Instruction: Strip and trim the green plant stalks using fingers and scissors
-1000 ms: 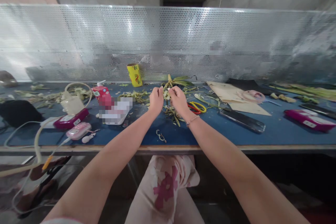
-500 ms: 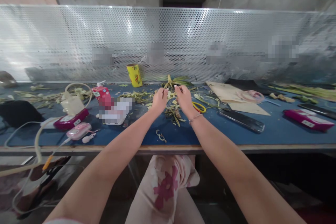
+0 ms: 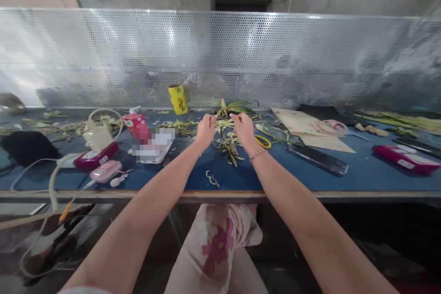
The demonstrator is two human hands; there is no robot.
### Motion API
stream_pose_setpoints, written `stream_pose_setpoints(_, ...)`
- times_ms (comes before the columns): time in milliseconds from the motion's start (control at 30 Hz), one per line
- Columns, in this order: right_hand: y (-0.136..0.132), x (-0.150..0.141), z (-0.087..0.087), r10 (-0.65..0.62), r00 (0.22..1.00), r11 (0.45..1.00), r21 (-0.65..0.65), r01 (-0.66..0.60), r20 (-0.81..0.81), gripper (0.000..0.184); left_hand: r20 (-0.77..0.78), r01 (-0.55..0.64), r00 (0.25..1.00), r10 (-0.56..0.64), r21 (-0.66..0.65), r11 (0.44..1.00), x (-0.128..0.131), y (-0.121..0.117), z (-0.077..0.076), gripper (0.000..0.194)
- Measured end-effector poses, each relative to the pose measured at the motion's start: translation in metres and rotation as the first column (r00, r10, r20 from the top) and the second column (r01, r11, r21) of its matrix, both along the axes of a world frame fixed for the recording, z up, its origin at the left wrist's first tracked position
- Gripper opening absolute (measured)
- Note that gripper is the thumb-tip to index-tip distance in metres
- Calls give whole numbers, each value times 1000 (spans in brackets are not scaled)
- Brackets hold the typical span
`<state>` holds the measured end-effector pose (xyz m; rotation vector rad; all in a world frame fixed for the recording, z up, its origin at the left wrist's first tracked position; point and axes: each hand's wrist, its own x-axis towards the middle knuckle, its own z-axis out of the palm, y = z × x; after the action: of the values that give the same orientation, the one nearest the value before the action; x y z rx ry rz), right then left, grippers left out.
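My left hand [image 3: 205, 130] and my right hand [image 3: 244, 129] are both stretched out over the blue table [image 3: 344, 177], fingers curled. Between them they pinch a pale green leaf strip [image 3: 223, 123], one hand at each end. Under the hands lies a heap of green and yellow plant scraps [image 3: 227, 144]. Yellow-handled scissors [image 3: 263, 140] lie just right of my right hand. A thin bracelet sits on my right wrist.
A perforated metal screen [image 3: 103, 55] closes the table's back. Left: a yellow can [image 3: 178, 98], red bottle [image 3: 136, 124], pink devices [image 3: 99, 161] and cables. Right: a black phone [image 3: 317, 157], brown paper [image 3: 303, 124], tape ring [image 3: 329, 127], magenta box [image 3: 403, 158].
Both hands moved a little further out over the table, and the gap between them has widened with the leaf strip stretched across it.
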<state>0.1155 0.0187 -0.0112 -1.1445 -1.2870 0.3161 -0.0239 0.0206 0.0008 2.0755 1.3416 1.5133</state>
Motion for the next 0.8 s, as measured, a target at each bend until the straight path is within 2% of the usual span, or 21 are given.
stream_pose_setpoints(133,12,10,-5,-28,996,997,-72,23,-80,30,-62,69,996,-68,0,998,6,-10,1,19)
stream_pose_setpoints(267,11,5,-6,119,965,983,-112,-148,-236,37,-4,49,999,-49,-8,999,6,-7,-1,22)
stream_pose_setpoints(333,10,0,-6,217,911,938,-183,-294,-349,45,20,15,1000,-15,-5,1000,3,-3,-1,22)
stream_pose_setpoints(433,7,-4,-6,319,827,814,-313,-489,-462,58,28,-17,999,17,0,1000,0,0,-1,22)
stream_pose_setpoints(533,3,-3,-3,403,762,710,-352,-610,-506,65,30,-31,999,30,19,999,0,0,-1,22)
stream_pose_setpoints(800,-13,-3,7,434,682,616,-358,-701,-588,50,70,-70,995,68,34,997,0,0,-3,20)
